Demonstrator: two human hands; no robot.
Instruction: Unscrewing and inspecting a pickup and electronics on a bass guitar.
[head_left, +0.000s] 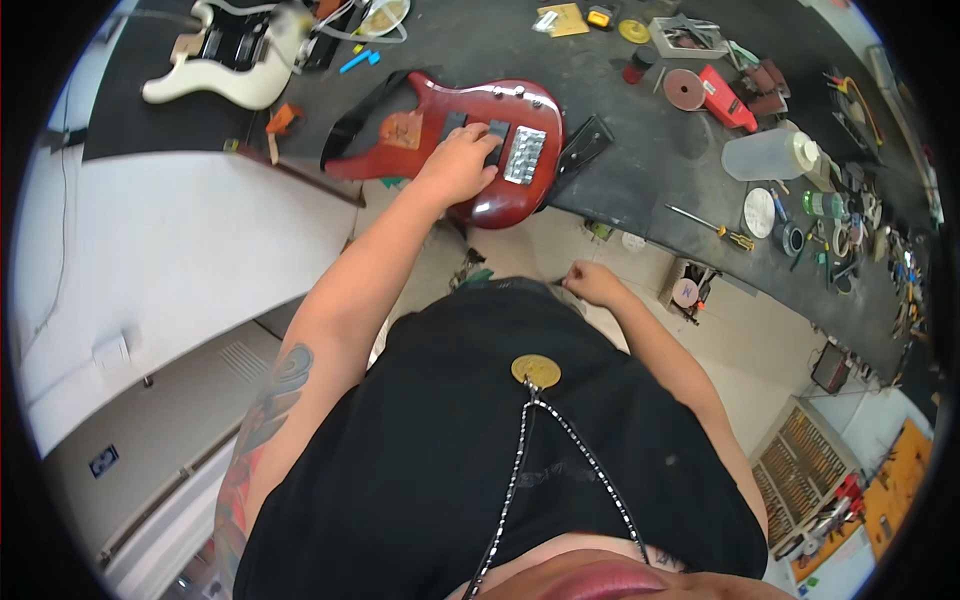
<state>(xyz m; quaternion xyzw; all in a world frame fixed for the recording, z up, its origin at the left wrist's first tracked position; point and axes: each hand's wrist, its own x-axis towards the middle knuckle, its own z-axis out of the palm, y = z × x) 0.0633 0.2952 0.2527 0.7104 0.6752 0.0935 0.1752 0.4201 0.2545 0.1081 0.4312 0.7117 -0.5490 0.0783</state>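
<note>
A glossy red electric bass body (520, 97) without a neck lies at the workbench's front edge, partly overhanging it. Bare wood shows in its neck pocket, and a chrome bridge (525, 155) sits at its right end. My left hand (462, 165) rests on the body over the dark pickups, fingers spread and gripping nothing. Black strap pieces (583, 146) stick out at both ends of the body. Low in front of my waist, my right hand (597, 284) is closed in a pinch by my black shirt's hem; what its fingers hold is too small to tell.
A white guitar body (225, 82) lies on the bench at the far left. Toward the right are a screwdriver (710, 227), a clear plastic bottle (760, 155), a red tool (727, 98) and several small tools. A drawer cabinet (800, 465) stands at the lower right.
</note>
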